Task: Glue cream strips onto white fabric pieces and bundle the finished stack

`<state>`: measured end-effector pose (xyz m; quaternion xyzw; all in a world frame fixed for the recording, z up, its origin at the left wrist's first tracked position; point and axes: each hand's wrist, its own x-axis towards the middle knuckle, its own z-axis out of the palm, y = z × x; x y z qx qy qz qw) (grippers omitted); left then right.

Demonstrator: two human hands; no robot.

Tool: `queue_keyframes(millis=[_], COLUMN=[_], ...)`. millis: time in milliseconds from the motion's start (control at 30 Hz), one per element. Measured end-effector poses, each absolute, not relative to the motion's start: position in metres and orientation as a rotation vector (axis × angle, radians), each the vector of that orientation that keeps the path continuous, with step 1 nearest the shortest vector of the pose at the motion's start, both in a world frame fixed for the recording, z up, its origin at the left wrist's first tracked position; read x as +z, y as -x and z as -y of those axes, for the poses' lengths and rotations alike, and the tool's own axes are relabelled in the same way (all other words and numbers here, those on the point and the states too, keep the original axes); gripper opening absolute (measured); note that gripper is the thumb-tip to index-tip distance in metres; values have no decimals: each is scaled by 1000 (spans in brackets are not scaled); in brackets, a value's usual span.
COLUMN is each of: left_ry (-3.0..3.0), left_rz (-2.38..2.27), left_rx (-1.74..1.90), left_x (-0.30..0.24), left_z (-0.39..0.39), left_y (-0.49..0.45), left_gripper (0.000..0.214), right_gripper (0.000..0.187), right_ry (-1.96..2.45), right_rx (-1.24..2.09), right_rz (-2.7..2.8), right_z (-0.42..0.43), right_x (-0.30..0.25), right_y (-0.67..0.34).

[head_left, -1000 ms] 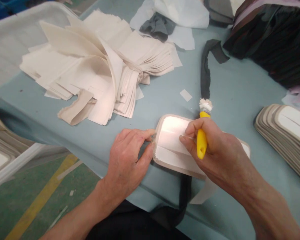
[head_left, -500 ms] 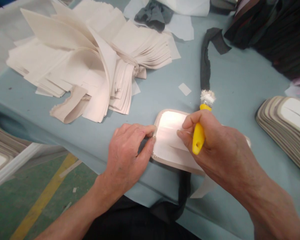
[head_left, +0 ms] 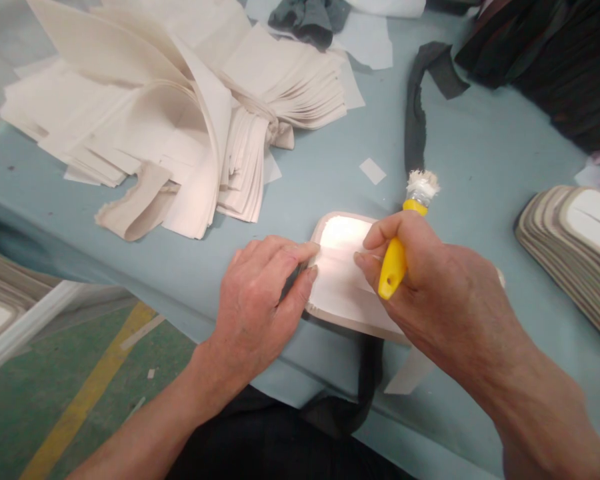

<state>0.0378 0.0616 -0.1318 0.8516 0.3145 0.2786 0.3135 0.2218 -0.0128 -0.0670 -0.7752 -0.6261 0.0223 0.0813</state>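
Note:
My left hand (head_left: 260, 300) pinches the left edge of a flat, rounded panel (head_left: 337, 290) between thumb and forefinger. The panel has a white, shiny face and a beige border; its right part is hidden under my right hand (head_left: 433, 283). That hand is closed around a yellow-handled brush (head_left: 393, 267), whose whitish bristles point away from me, up off the panel. Its thumb and forefinger tips are close together over the white face; whether they also hold something small I cannot tell.
Cream fabric sheets (head_left: 180, 133) lie in a loose heap at the left. A dark strip (head_left: 415, 123) stretches beyond the brush. Similar rounded panels (head_left: 570, 233) are stacked at the right, with dark material (head_left: 555, 60) behind. The table edge (head_left: 165, 317) runs along the near left.
The view has shifted a little. My left fingertips have moved slightly right along the panel's edge. The brush handle tilts a bit more, still in my right hand.

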Motion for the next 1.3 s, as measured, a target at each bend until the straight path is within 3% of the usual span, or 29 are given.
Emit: queue_keyframes(millis=[633,1300], left_ry=[-2520,-2638], left_rz=[-729,-719], left_rx=[635,566], left_x=[-136,-135], left_z=[-67,-69], left_y=[-39,-36], left_gripper=[31,35], right_gripper=[12,16], right_ry=[2447,2539], right_rx=[139,83], right_rz=[1656,1394], right_z=[54,107], right_x=[-51,-75], right_y=[-257,-306])
